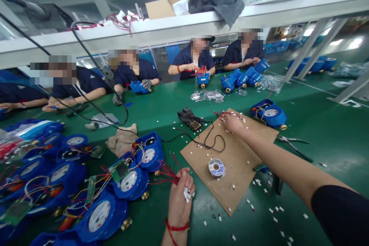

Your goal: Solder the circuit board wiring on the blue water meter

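My left hand [181, 196], with a red cord round its wrist, is closed around a bundle of thin red wires [167, 173]. White plug connectors [188, 195] poke out from under its fingers. My right hand [233, 123] reaches to the far edge of a brown cardboard sheet [230, 157], its fingers closed on more red wires [219, 113] lying there. Part of that grip is hidden. On the cardboard stands a spool of solder wire [216, 168]. A black device with a cable [190, 119] sits just left of my right hand.
Blue water meters [128, 180] with exposed wiring crowd the left; another meter [269, 112] stands at right. Pliers [294, 147] lie beneath my right forearm. Small white connectors [275, 210] are scattered about. Co-workers [194, 61] sit opposite, under an overhead shelf [155, 27].
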Demonstrator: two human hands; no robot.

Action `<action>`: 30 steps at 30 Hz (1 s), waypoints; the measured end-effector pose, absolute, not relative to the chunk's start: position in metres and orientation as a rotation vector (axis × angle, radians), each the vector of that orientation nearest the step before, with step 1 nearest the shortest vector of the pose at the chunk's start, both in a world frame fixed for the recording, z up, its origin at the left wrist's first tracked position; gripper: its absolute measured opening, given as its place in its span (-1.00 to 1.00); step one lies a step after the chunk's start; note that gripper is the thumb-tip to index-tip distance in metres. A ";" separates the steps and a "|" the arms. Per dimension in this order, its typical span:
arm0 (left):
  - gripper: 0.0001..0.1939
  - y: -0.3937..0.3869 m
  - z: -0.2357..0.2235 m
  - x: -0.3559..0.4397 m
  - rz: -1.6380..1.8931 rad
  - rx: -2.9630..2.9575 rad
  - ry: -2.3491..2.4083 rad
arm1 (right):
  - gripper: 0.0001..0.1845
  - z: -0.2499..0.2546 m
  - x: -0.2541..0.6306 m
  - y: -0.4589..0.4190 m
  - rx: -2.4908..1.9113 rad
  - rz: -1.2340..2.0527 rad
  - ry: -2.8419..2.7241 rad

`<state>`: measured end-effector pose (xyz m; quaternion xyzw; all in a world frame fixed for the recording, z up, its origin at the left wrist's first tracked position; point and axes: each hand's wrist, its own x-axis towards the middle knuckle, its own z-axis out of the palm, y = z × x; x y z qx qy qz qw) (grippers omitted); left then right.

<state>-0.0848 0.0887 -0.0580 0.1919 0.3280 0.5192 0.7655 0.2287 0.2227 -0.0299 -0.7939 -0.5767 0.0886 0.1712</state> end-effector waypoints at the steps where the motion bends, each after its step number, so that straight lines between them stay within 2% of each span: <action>1: -0.72 0.090 -0.059 -0.085 1.113 0.400 0.699 | -0.67 -0.036 0.232 0.227 -2.276 0.219 -1.620; 8: -0.73 0.090 -0.058 -0.083 1.064 0.324 0.659 | -0.74 -0.047 0.248 0.213 -2.318 0.193 -1.539; 13: -0.74 0.087 -0.056 -0.081 1.025 0.324 0.674 | -0.63 -0.019 0.256 0.167 -2.235 0.192 -1.404; 16: -0.73 0.085 -0.056 -0.080 0.981 0.322 0.723 | -0.62 0.000 0.221 0.128 -1.985 0.189 -1.256; 18: -0.70 0.082 -0.055 -0.078 0.941 0.325 0.693 | -0.69 0.005 0.178 0.101 -1.806 0.247 -1.361; 22: -0.67 0.076 -0.051 -0.074 0.915 0.365 0.575 | -0.78 0.000 0.087 0.062 -1.428 0.478 -1.966; 26: -0.74 0.077 -0.049 -0.075 0.985 0.393 0.621 | -0.76 -0.002 0.071 0.072 -1.172 0.569 -2.245; 28: -0.78 0.082 -0.050 -0.078 1.049 0.349 0.649 | -0.74 0.000 0.099 0.100 -1.323 0.522 -2.134; 30: -0.76 0.087 -0.052 -0.081 1.092 0.314 0.689 | -0.73 -0.001 0.140 0.135 -1.745 0.276 -1.846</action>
